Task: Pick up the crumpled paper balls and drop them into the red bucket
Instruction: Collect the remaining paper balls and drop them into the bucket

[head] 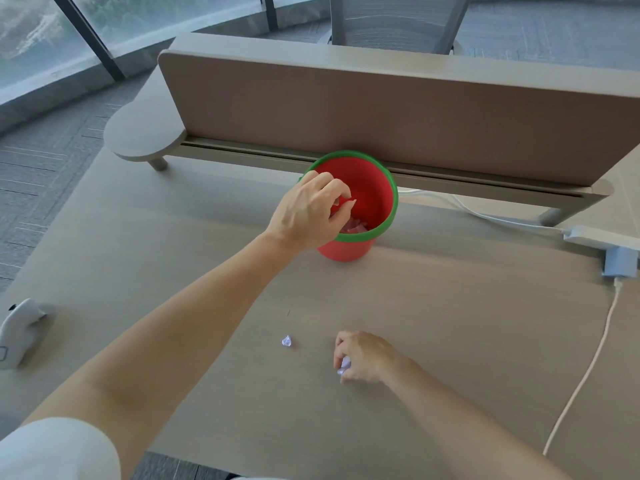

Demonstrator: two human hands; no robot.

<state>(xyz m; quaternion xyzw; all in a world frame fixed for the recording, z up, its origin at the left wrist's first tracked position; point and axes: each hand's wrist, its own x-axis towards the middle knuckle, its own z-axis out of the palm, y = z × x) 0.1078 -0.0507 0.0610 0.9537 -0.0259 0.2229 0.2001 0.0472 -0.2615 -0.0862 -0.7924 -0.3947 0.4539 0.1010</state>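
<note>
Nearest, right hand (363,358) low on the desk (450,323), fingers curled round a paper ball (345,366) and pinching it against the surface, not yet lifted. Just left of it, a second ball (286,340) lying loose, untouched. Farther out, left hand (310,211) over the near-left rim of the bucket (375,188), fingers loosely spread and pointing down into the mouth, nothing visible between them; probably a drop just made, though hard to be sure. Crumpled paper showing at the bottom inside. Bucket upright against the divider (381,109). Step in hand: mid-cycle, one release, one pickup. Next, by judgement: lift the right hand's ball clear, carry over the rim, open above the centre; then back for the loose one.
</note>
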